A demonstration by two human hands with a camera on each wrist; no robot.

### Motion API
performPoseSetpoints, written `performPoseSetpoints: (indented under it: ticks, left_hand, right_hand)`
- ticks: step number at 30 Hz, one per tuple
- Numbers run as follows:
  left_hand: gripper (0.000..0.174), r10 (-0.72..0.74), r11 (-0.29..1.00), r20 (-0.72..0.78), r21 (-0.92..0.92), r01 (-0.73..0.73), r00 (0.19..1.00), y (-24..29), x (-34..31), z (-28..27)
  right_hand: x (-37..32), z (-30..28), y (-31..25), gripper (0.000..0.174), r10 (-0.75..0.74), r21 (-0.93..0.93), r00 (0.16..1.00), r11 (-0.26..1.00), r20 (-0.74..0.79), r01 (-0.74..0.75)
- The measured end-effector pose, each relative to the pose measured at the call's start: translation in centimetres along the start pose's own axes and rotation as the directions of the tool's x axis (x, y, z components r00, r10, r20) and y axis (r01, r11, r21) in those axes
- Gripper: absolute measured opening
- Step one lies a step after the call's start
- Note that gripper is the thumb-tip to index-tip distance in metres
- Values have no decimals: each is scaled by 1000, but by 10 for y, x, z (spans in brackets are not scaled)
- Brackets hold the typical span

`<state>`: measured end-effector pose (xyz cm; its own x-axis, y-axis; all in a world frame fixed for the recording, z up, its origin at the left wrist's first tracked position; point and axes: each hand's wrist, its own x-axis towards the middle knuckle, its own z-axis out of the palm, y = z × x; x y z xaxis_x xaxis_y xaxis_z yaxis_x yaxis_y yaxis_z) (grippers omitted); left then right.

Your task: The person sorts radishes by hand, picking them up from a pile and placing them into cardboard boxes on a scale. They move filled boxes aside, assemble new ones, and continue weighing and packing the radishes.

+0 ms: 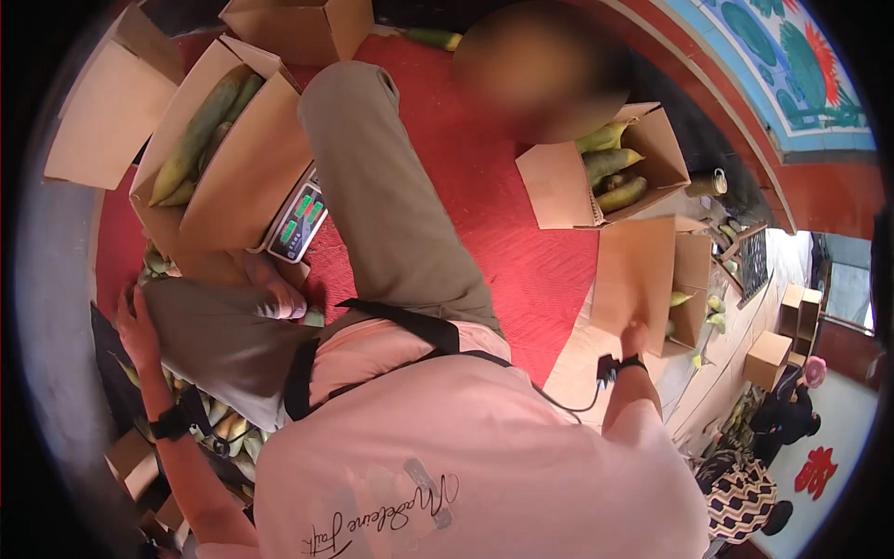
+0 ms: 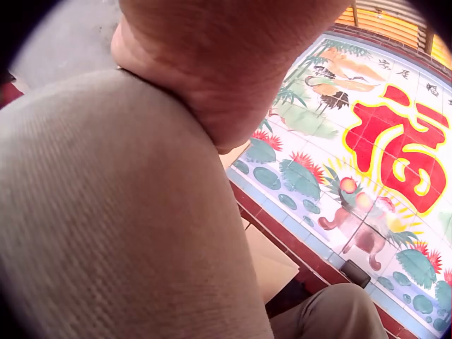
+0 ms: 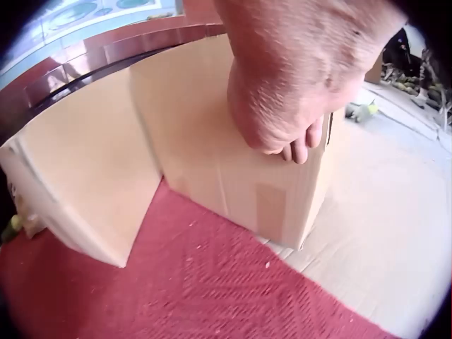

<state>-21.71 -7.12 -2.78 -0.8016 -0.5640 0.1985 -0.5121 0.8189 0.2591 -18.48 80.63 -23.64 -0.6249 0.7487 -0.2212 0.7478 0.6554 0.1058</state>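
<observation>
In the head view my left hand (image 1: 138, 326) rests on my bent left knee (image 1: 200, 321), fingers loosely spread. The left wrist view shows the heel of that hand (image 2: 219, 63) against the grey-brown trouser leg (image 2: 120, 205); its fingers are hidden. My right hand (image 1: 635, 341) grips the edge of a cardboard box (image 1: 633, 279) on my right. Seen from the right wrist, that hand (image 3: 289, 92) has its fingers curled at the upper edge of the box (image 3: 226, 169); the thumb is hidden. Pale green vegetables (image 1: 680, 299) show inside this box.
Boxes of long green gourds stand at upper left (image 1: 219, 172) and upper right (image 1: 675, 154). A digital scale (image 1: 300, 219) sits beside the left box. Red matting (image 1: 521, 270) covers the floor. A blurred person (image 1: 540, 70) is opposite; other people (image 1: 787, 410) are at far right.
</observation>
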Motion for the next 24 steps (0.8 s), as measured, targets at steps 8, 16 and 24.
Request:
performPoseSetpoints:
  ticks: [8, 16, 24]
  left_hand:
    - [40, -44, 999, -49, -21, 43, 998, -1, 2, 6]
    - [38, -24, 999, -42, 24, 25, 999, 14, 1, 4]
    - [37, -24, 997, -126, 68, 33, 992, 26, -16, -2]
  right_hand:
    - [31, -55, 54, 34, 206, -128, 978, 970, -4, -205]
    - [-15, -134, -240, 13, -560, 166, 549, 591, -620, 789]
    - [-20, -138, -417, 17, -858, -92, 226, 299, -462, 950]
